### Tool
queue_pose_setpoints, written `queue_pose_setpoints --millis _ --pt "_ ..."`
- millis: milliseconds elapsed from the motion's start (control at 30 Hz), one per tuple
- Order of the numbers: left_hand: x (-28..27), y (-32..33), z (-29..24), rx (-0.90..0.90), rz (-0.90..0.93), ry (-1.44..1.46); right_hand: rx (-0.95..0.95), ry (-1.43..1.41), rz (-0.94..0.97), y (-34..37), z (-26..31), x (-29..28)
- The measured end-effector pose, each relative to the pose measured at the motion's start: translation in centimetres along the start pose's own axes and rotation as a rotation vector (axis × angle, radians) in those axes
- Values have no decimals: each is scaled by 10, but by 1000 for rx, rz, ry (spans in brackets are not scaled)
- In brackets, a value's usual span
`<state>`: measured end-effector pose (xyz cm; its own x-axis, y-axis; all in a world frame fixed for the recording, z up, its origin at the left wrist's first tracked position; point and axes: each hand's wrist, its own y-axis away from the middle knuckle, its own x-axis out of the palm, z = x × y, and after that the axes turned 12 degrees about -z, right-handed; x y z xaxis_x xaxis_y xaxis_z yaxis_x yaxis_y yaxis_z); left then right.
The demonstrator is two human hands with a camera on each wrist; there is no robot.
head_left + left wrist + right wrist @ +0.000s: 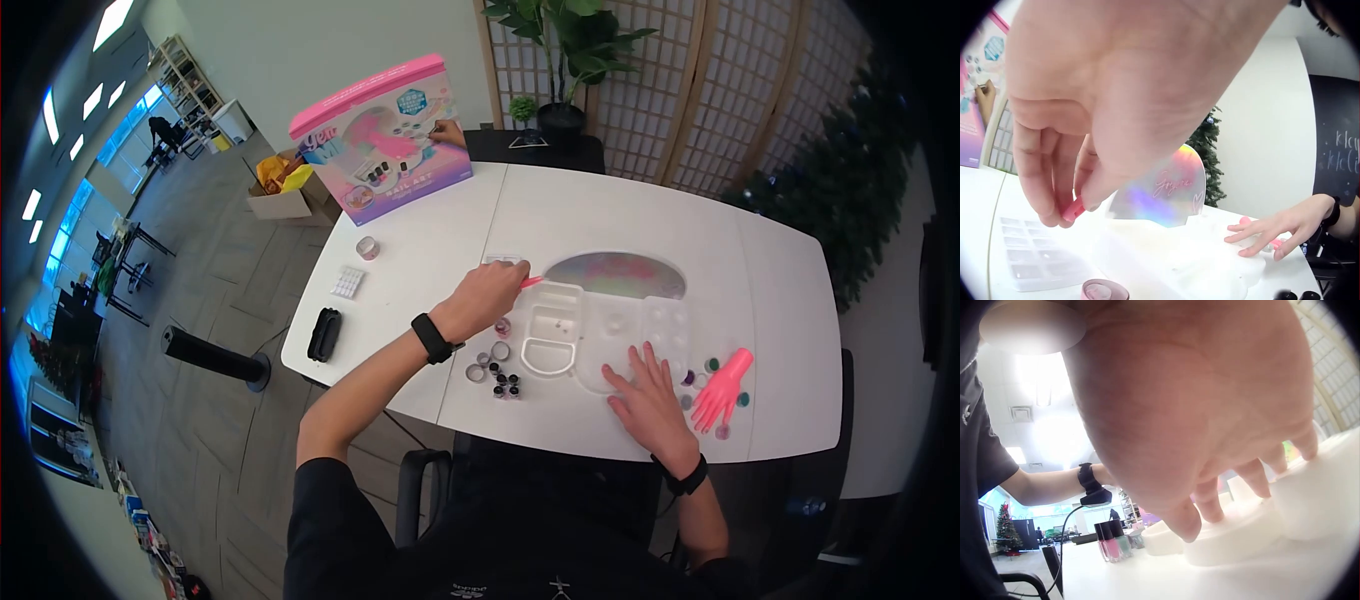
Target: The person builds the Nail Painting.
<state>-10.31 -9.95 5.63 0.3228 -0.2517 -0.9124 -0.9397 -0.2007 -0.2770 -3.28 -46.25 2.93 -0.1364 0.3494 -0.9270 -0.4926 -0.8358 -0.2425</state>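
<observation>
By the far left corner of the white tray (pixel 592 345), one small pink piece (pixel 1074 210), pinched in the fingertips of the left hand (pixel 487 295). On the tray's near part rests the right hand (pixel 648 400), open, fingers spread (apparently steadying); step in hand, as judged, is positioning the piece, and the next move calls for a light grip.

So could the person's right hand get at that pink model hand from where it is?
Most likely yes. The right hand is spread on the white tray, holding nothing, and the pink model hand lies close beside it, with only small pots between.
</observation>
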Motion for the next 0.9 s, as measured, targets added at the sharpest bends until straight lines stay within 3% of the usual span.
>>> queue_pose_setpoints --millis 400,900 --pt "10 -13 -17 118 -27 65 10 -27 -18 3 -2 2" --pt "41 -15 -21 19 -140 -85 19 -43 -18 3 -1 0"
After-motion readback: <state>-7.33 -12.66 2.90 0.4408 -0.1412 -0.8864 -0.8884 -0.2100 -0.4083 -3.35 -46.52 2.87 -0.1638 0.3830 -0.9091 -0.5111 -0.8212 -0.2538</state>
